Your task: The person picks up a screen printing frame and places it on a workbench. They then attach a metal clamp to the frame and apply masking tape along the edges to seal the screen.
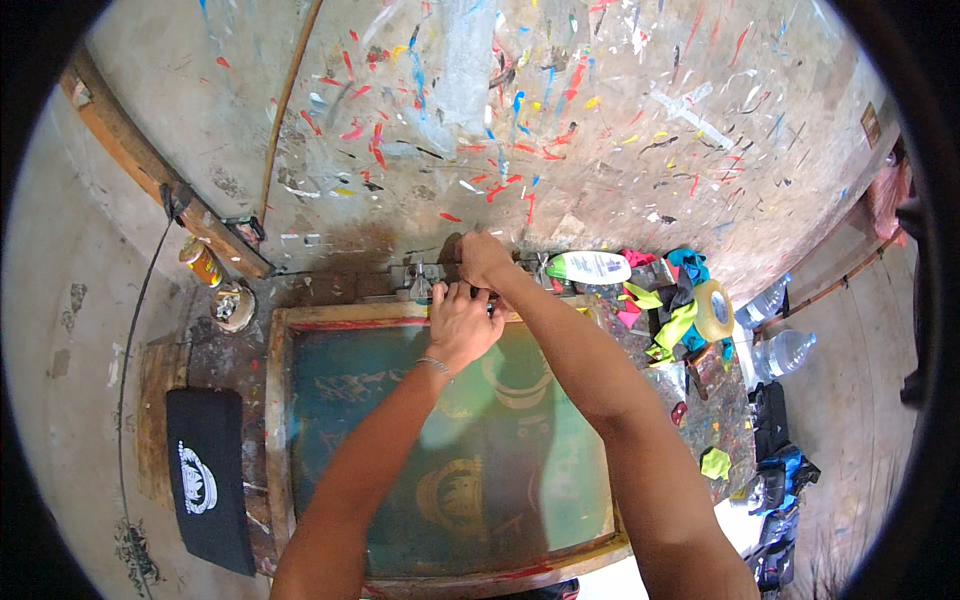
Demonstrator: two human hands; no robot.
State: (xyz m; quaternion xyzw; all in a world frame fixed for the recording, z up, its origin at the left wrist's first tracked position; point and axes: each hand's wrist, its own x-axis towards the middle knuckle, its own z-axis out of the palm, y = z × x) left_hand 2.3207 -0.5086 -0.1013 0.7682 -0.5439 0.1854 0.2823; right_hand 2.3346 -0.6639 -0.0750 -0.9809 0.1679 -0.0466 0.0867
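A wooden screen-printing frame (279,420) with green mesh lies in front of me, pale emblem shapes showing on the mesh. At its far bar my left hand (465,325) bends its fingers over the edge, around something small and dark that is mostly covered. Just beyond it, close to the wall, my right hand (485,262) is closed, its wrist crossing over the left fingertips. What the right fingers grip is hidden. Metal hinge hardware (418,282) shows left of both hands, along the frame's far side.
A white-and-green bottle (590,267) lies right of my hands, near colourful cloth scraps (675,330) and a tape roll (713,310). Clear plastic bottles (785,352) are farther right. Left are a black printed piece (208,475), a tub (233,306) and a yellow-brown can (201,262). A paint-marked wall (600,120) rises behind.
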